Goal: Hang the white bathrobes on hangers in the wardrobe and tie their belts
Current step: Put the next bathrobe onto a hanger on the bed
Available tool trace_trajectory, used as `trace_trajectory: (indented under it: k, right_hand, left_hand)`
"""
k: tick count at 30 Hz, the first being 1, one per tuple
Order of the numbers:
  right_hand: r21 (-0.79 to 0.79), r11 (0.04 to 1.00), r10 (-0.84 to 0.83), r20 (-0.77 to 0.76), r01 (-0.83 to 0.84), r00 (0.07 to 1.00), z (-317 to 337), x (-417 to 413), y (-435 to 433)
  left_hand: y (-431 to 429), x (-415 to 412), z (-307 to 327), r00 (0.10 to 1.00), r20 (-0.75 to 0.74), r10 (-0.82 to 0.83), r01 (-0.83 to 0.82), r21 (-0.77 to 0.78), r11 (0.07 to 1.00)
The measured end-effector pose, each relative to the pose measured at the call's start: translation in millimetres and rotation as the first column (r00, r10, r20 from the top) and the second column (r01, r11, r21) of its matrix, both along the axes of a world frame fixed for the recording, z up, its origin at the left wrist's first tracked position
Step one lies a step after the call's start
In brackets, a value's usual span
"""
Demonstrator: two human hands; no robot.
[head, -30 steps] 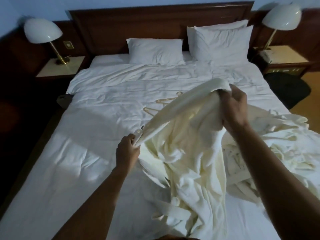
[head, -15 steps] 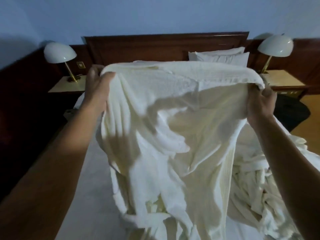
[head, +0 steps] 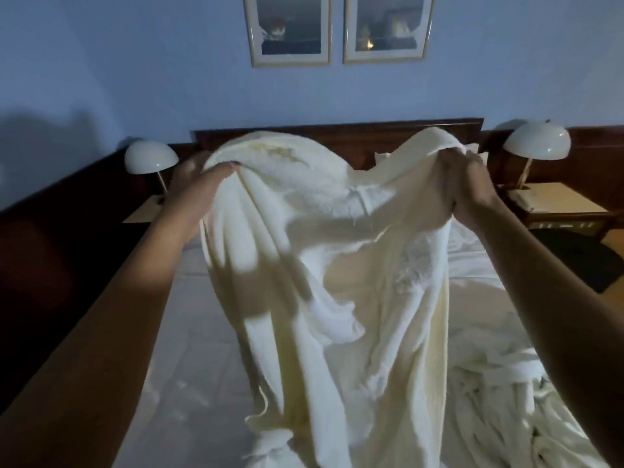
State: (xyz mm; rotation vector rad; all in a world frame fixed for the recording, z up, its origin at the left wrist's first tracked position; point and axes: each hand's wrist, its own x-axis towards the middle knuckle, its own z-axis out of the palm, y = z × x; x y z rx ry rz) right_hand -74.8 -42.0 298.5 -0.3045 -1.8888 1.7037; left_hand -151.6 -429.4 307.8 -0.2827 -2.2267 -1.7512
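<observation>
Robe (head: 337, 265) is hanging lengthwise above the bed (head: 189, 332), its top edge running sideways between the hands. Left hand (head: 199, 177) and right hand (head: 469, 184) are gripping opposite upper ends, well apart and level.

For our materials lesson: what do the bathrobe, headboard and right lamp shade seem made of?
Bathrobe: probably cotton terry, matte; nubby pile and loose threads show. Headboard: dark wood or veneer, faint sheen. Lamp shade: smooth glossy white dome, glass or painted metal; unclear.
</observation>
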Motion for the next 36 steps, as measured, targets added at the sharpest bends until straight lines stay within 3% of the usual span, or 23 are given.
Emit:
trace_trajectory:
  k: [1,3,5,8,12,15,17,19,24,26,28,30,31,33,36]
  right_hand:
    - [0.045,0.998,0.035,0.041,-0.037,0.999,-9.4,2.0,-3.4]
    - [0.182,0.973,0.126,0.109,-0.144,0.986,-29.2,7.6,-15.6]
    - [0.281,0.916,0.255,0.140,-0.285,0.957,-39.4,12.4,-40.2]
    - [0.458,0.784,0.418,0.108,-0.418,0.902,-45.2,16.2,-80.9]
    - [0.557,0.744,0.384,0.094,-0.368,0.919,-65.0,16.7,-85.9]
    - [0.620,0.624,0.259,0.410,-0.475,0.875,-127.1,27.1,-69.0]
    - [0.544,0.530,0.258,0.628,-0.651,0.734,-186.8,41.6,-63.9]
    - [0.437,0.535,0.276,0.718,-0.723,0.639,-234.7,57.1,-65.7]
    - [0.438,0.744,0.246,0.522,-0.504,0.817,-259.5,49.9,-116.1]
    - [0.390,0.779,0.274,0.493,-0.491,0.826,-247.0,39.3,-128.8]
    - [0.409,0.717,0.276,0.577,-0.564,0.769,-239.3,36.4,-129.2]
    - [0.452,0.661,0.211,0.655,-0.600,0.726,-237.8,37.9,-114.7]
    - [0.477,0.682,0.137,0.662,-0.555,0.737,-239.4,37.6,-102.0]
    - [0.577,0.719,-0.050,0.599,-0.387,0.799,-233.5,33.8,-70.0]
    - [0.621,0.767,-0.216,0.489,-0.163,0.845,-193.4,17.6,-27.0]
  left_hand:
    - [-6.1,-0.9,-14.9,0.998,0.051,0.025,-0.014,-0.210,0.978]
    - [-7.2,9.1,-42.5,0.986,0.157,0.058,0.040,-0.554,0.832]
    - [16.3,21.5,-68.8,0.966,0.227,-0.123,0.240,-0.614,0.752]
    - [85.0,56.6,-94.0,0.916,0.190,-0.352,0.395,-0.569,0.722]
    - [99.2,49.9,-87.5,0.988,-0.010,-0.154,0.142,-0.331,0.933]
    - [84.1,38.3,-59.7,0.987,-0.128,-0.093,0.077,-0.123,0.989]
    - [76.8,36.1,-42.6,0.983,-0.181,-0.029,0.032,0.012,0.999]
    - [68.6,36.6,-31.8,0.985,-0.173,0.000,0.019,0.108,0.994]
    - [81.7,69.2,-34.1,0.931,-0.151,-0.332,0.336,-0.002,0.942]
    - [81.0,73.6,-31.7,0.889,-0.194,-0.416,0.421,-0.018,0.907]
    - [65.4,64.0,-26.4,0.916,-0.218,-0.338,0.360,0.070,0.930]
    - [36.6,45.9,-26.7,0.972,-0.188,-0.139,0.171,0.162,0.972]
    - [19.9,37.2,-31.9,0.984,-0.171,-0.041,0.067,0.149,0.987]
    - [-9.5,26.5,-48.2,0.987,-0.154,0.047,-0.048,-0.003,0.999]
    - [-32.2,18.5,-80.4,0.996,-0.070,0.062,-0.081,-0.307,0.948]
